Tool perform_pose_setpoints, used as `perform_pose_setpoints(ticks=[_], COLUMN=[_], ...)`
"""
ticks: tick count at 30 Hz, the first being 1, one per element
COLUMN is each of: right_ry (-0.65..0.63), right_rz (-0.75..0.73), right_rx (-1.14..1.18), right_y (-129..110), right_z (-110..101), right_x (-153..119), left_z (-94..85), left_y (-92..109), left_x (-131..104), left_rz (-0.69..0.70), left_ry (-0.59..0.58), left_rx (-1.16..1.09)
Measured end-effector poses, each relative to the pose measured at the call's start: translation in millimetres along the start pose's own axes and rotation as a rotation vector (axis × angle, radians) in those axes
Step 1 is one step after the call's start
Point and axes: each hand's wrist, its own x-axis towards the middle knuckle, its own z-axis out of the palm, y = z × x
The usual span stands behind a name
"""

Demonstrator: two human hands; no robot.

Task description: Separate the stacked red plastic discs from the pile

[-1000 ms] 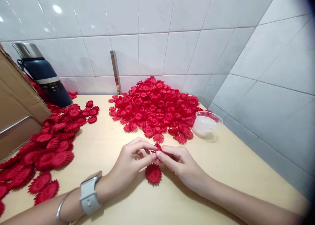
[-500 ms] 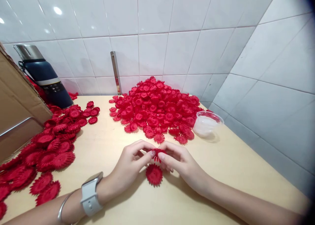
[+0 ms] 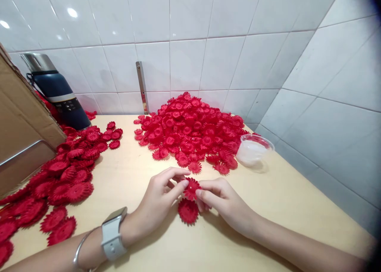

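Between my two hands is a small red fringed flower disc [image 3: 191, 188], tilted so its face with a pale centre dot shows. My left hand [image 3: 165, 190] pinches its left edge between thumb and fingers. On the right edge, the thumb and fingers of my right hand [image 3: 222, 198] are closed on the same disc. Just below it, a larger, darker red flower disc [image 3: 188, 211] lies flat on the table. Behind my hands rises a big heap of small red flower discs [image 3: 190, 129].
Larger red discs [image 3: 77, 190] are piled at the left, beside a cardboard box [image 3: 26, 121] and a dark blue bottle [image 3: 62, 93]. A clear plastic tub [image 3: 253, 151] with whitish contents stands right of the heap. Tiled walls border the wooden table [image 3: 285, 208].
The small flower disc has turned from edge-on to show its face. My right hand has shifted slightly right and its fingers have lowered. The whole view has drifted a little.
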Motion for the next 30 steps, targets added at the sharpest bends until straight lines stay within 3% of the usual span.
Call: perform_pose_setpoints(ticks=[6,11,15,18,23,30], right_ry=[0.002,0.063,0.119,0.141,0.133,0.074], right_rz=[-0.004,0.036,0.027,0.01,0.004,-0.036], right_rx=[-0.001,-0.009,-0.005,0.004,0.047,0.047], right_y=[0.5,-1.2,-1.2,-2.1,-5.8,1.8], right_z=[0.3,1.9,1.8,1.3,0.8,0.0], right_x=[-1.0,-1.0,0.2,0.6,-1.0,0.6], left_z=[-0.1,-0.2,-0.5,-0.5,0.2,-1.5], left_y=[0.8,2.1,5.1,6.8,4.5,3.5], left_x=[0.9,0.6,-2.2,-3.8,-2.4,-0.6], left_rz=[0.019,0.061,0.134,0.178,0.112,0.137], left_ry=[0.038,0.161,0.172,0.131,-0.004,-0.051], left_rx=[0.04,0.082,0.168,0.237,0.209,0.142])
